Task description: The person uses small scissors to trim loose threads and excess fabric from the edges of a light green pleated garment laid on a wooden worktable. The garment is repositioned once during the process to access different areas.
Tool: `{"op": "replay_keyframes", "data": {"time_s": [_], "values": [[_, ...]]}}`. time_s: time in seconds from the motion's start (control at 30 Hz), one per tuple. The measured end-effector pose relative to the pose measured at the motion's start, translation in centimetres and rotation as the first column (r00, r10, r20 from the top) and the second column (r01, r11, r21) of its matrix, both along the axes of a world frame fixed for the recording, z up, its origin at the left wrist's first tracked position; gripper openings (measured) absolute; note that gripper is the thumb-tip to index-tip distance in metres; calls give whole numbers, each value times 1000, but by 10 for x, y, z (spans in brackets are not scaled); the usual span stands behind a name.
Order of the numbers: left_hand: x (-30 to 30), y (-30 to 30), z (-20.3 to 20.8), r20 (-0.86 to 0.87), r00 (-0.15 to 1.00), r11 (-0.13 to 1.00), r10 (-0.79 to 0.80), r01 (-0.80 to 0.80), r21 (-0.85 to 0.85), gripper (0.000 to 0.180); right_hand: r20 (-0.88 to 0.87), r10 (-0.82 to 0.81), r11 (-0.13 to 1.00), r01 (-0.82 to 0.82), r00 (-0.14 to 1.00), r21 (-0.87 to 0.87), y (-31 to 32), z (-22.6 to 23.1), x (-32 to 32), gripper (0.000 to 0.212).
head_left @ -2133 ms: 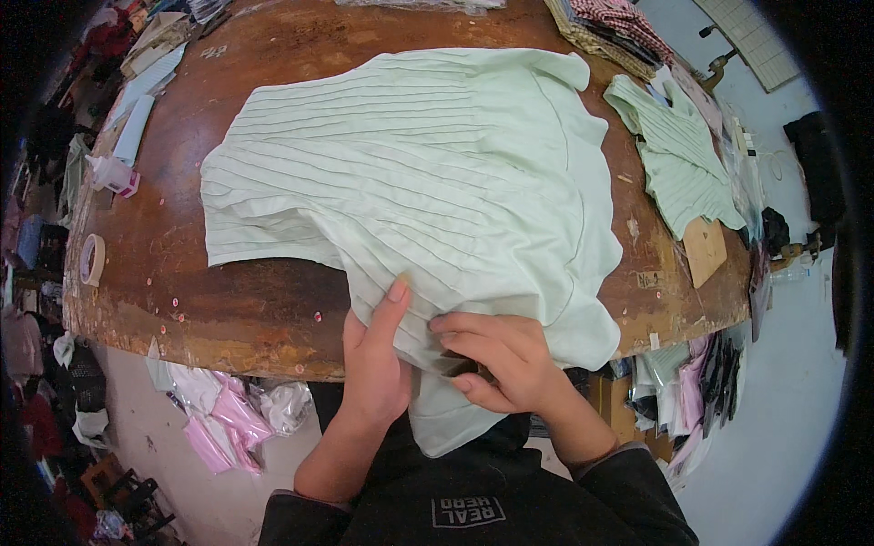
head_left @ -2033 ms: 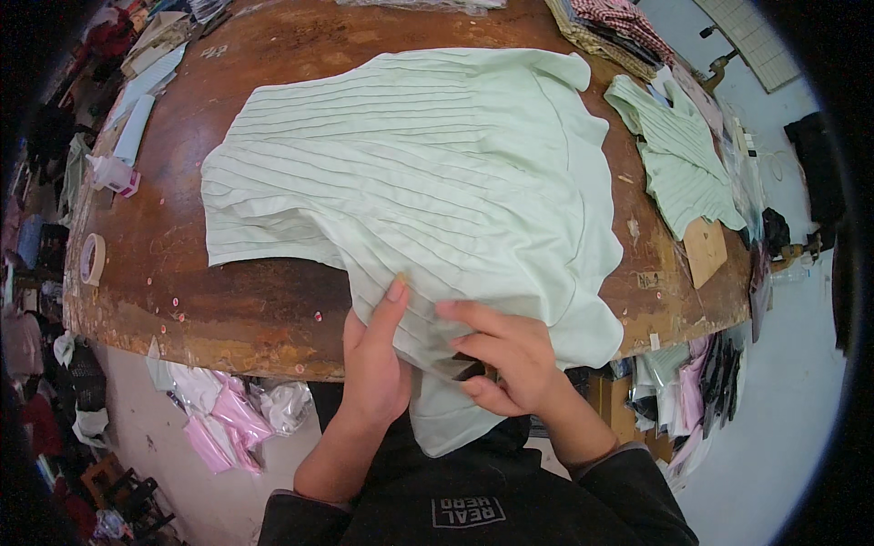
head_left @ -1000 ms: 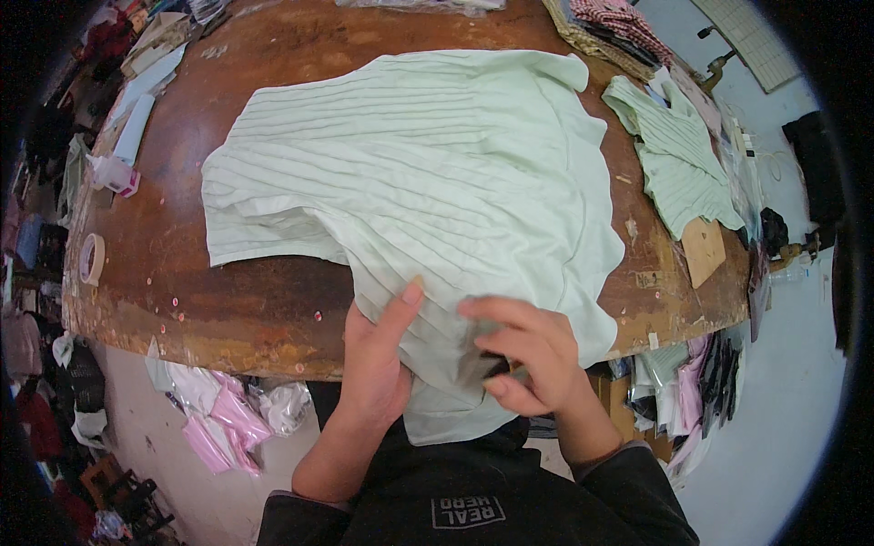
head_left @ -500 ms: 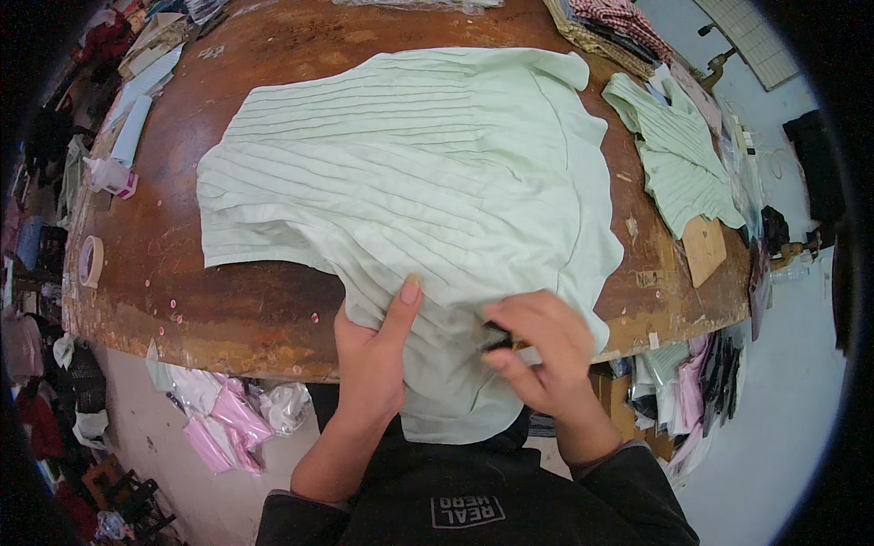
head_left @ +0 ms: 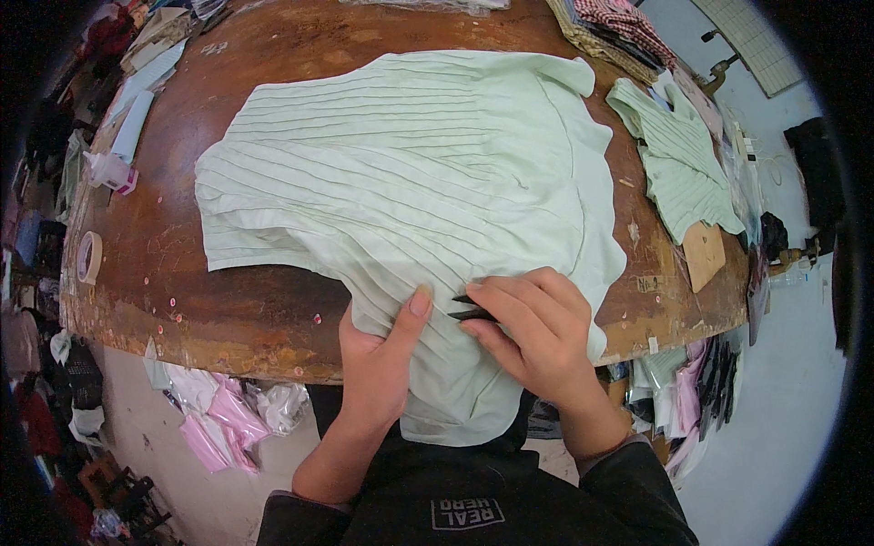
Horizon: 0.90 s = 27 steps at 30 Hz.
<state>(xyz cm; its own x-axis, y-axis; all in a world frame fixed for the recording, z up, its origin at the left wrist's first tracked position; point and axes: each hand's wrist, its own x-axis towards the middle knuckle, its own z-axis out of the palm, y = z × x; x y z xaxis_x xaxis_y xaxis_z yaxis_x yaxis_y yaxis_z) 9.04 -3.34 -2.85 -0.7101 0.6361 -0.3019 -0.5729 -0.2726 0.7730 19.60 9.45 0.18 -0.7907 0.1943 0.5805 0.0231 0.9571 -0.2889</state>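
Note:
A pale green pleated garment (head_left: 410, 173) with a scalloped right edge lies spread over the wooden table, its near part hanging over the front edge toward me. My left hand (head_left: 378, 359) grips its near part, thumb on top and the other fingers hidden underneath. Just to the right, my right hand (head_left: 542, 332) is closed round small black thread snips (head_left: 473, 311). Their two pointed blades are apart and point left, close above the pleats near my left thumb. Whether a thread lies between the blades is too small to tell.
Around the brown table (head_left: 273, 314) lie a tape roll (head_left: 88, 257), a small bottle (head_left: 111, 173), a smaller green pleated garment (head_left: 678, 155), a tan wooden piece (head_left: 703, 255) and a folded fabric stack (head_left: 619, 36). Pink and white bags (head_left: 223, 414) sit below the front edge.
My right hand has moved up and left with the snips, bringing the blades nearer my left thumb. My left hand has shifted slightly right, still gripping the garment.

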Motion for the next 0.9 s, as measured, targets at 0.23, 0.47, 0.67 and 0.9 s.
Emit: {"op": "replay_keyframes", "data": {"time_s": [0.23,0.47,0.67,0.9], "values": [[0,-1,-1,-14,1000,1000,3,-4,-7,35,-15,3,1000,-3,1000,-15,1,-3,0,37],[1,-1,-1,-38,999,1000,-11,11,16,36,-15,18,1000,-18,1000,2,-1,-1,-2,34],[2,-1,-1,-41,999,1000,-21,22,20,36,-21,20,1000,-19,1000,12,-1,-2,0,32],[3,0,1,-45,999,999,-23,24,31,37,-36,24,999,-23,999,44,-1,-2,0,31]]}}
